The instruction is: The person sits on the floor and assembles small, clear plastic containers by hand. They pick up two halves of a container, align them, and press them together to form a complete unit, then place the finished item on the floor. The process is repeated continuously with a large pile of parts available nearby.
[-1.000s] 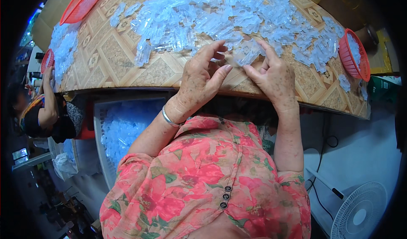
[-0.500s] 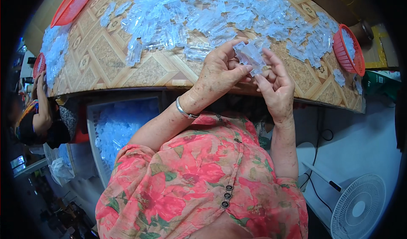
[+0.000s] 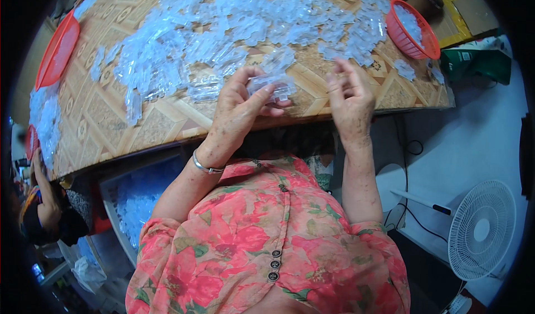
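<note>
My left hand is closed on a clear plastic piece, pinched between thumb and fingers just above the table's near edge. To the right of it, apart from the piece, is my right hand. Its fingers are loosely bent with gaps between them, and I see nothing in them. Beyond both hands, a broad heap of similar clear bluish plastic pieces covers much of the table. A few loose pieces lie close to my left hand.
Red plastic baskets stand at the right and left of the table. A crate of plastic pieces sits below the edge. Another person's arm reaches in at far left. A white fan stands at lower right.
My hands have come apart: the right has let go of the plastic piece, while the left keeps hold of it. The whole view has shifted, with the table turned slightly.
</note>
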The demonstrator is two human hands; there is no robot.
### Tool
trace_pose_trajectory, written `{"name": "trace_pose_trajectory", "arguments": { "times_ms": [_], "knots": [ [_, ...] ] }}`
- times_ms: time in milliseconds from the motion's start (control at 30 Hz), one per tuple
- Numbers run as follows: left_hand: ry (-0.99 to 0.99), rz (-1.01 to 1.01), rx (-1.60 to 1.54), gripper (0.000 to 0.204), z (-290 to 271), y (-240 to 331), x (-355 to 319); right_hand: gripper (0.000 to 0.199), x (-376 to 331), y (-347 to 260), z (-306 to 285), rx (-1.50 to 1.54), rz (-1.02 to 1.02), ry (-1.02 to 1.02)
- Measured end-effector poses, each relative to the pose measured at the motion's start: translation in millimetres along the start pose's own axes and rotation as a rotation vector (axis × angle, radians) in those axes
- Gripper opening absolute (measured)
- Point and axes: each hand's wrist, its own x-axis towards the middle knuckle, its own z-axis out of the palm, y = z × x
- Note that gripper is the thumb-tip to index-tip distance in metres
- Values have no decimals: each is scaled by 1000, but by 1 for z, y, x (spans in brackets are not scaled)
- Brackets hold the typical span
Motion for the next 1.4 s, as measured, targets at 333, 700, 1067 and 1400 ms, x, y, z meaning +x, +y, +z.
{"name": "trace_pose_trajectory", "arguments": {
  "times_ms": [333,700,1067,1400],
  "knots": [
    [-24,11,-59,46,0,9,1,41,42,72,-40,-665,-30,169],
    [-45,9,-379,54,-3,8,-2,41,16,61,-39,-537,-266,343],
    [-76,-51,-587,54,3,-1,-1,73,13,33,-26,-677,-141,28],
    [-111,-54,-678,49,0,-5,-7,74,-5,-22,-3,-48,-197,-81]
  ]
}}
